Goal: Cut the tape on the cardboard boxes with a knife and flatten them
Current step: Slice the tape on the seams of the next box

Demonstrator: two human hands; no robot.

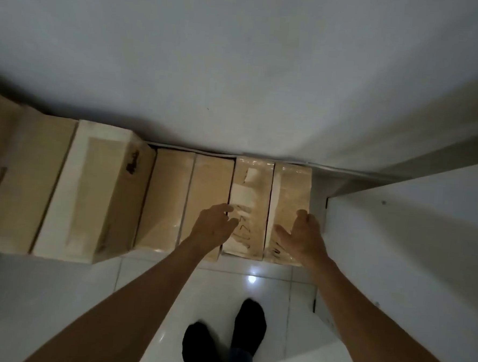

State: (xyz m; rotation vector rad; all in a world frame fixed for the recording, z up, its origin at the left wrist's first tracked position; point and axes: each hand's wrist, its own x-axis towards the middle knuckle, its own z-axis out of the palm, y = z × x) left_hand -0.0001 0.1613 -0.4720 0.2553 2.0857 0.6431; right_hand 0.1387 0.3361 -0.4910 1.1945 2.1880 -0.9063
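Head view: your left hand [215,224] and right hand [303,235], both spread and holding nothing, reach over the two taped boxes [249,206] at the right end of the row against the far wall. You look to be picking a box; next, grip one by its sides and pull it near, since no knife is visible.

A storage corner inside a home: sealed cardboard boxes [164,201] stand in a row on edge against a plain grey-white wall [240,55], some wrapped in glossy packing tape, one marked with handwriting. The floor [147,281] is glossy white tile that reflects a ceiling light. A white panel of flat-pack furniture [410,247], showing screw heads, closes the corner on the right. The person stands in dark socks [248,324], without shoes.
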